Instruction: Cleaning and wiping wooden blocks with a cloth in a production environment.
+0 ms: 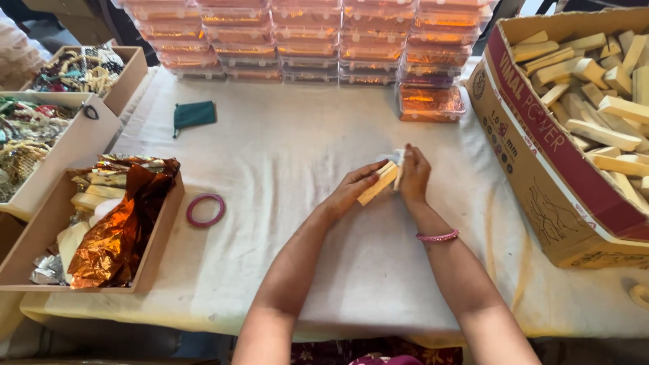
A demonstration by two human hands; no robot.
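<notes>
Wooden block [377, 184] between two hands

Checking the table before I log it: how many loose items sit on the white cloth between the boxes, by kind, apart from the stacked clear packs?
Wooden block, held by left hand and right hand: 1
Pink bangle on the white cloth: 1
Green pouch: 1
Total: 3

We see soft, even overhead light on the white cloth-covered table [284, 162], faint shadows, glare on crinkled orange foil [118, 236], slight edge distortion.
</notes>
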